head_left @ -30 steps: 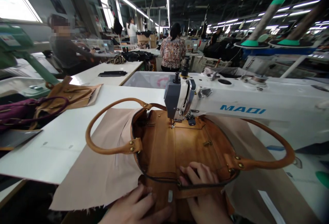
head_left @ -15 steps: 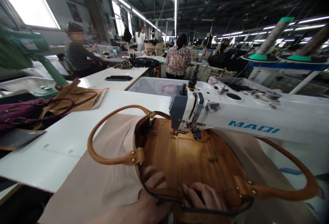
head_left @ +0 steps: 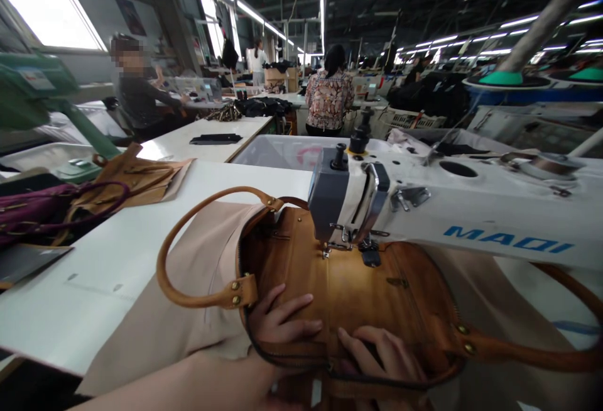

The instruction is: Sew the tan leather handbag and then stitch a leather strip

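Note:
A tan leather handbag [head_left: 301, 273] lies opened out under the sewing machine's needle and presser foot [head_left: 326, 252]. Its zip runs around the rim, with one rolled handle [head_left: 164, 254] at the left and the other handle [head_left: 527, 356] at the right. My left hand [head_left: 285, 320] reaches over the near-left rim, fingers spread flat on the inner leather, holding nothing. At the near rim my right hand [head_left: 386, 351] is curled over the zip edge, gripping the bag there; its palm side is hidden. Light brown lining cloth [head_left: 202, 323] spreads out beneath the bag.
The white machine head [head_left: 424, 210] extends off to the right. At the left lie a purple bag [head_left: 38, 203] and tan leather pieces [head_left: 136, 178], beside a green fan [head_left: 35, 87]. A plastic bin [head_left: 264, 150] stands behind the table [head_left: 94, 285]. Co-workers sit farther back.
My left hand has come further into the bag, its fingers now stretched flat on the leather. The handbag has shifted slightly under the needle. My view has tilted and moved a little.

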`<state>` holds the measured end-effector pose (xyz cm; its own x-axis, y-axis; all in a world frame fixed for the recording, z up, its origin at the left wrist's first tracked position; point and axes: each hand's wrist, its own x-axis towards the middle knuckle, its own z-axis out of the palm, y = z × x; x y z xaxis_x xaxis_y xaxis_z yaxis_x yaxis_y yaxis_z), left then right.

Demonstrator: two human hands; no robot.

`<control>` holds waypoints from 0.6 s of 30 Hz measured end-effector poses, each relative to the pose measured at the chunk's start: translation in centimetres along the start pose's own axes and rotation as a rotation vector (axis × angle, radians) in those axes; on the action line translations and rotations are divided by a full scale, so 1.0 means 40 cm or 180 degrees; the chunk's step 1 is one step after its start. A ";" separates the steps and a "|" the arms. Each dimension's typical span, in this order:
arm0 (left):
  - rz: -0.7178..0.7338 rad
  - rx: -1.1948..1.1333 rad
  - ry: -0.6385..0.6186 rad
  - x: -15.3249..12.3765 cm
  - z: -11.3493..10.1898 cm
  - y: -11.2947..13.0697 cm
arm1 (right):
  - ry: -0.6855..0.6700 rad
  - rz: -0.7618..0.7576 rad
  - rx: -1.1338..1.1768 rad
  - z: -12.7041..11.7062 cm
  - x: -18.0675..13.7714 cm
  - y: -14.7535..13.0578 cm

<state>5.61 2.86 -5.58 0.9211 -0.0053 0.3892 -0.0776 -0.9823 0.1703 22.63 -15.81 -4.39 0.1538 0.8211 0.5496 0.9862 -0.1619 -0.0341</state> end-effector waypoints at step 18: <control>-0.0222 -0.0874 -0.0804 0.153 -0.120 -0.085 | 0.0145 -0.0132 0.0555 0.063 0.123 0.089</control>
<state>9.67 7.06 0.58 0.9902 -0.0200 0.1383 -0.0793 -0.8954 0.4382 27.04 -10.94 -3.91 0.1137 0.7989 0.5907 0.9879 -0.0278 -0.1526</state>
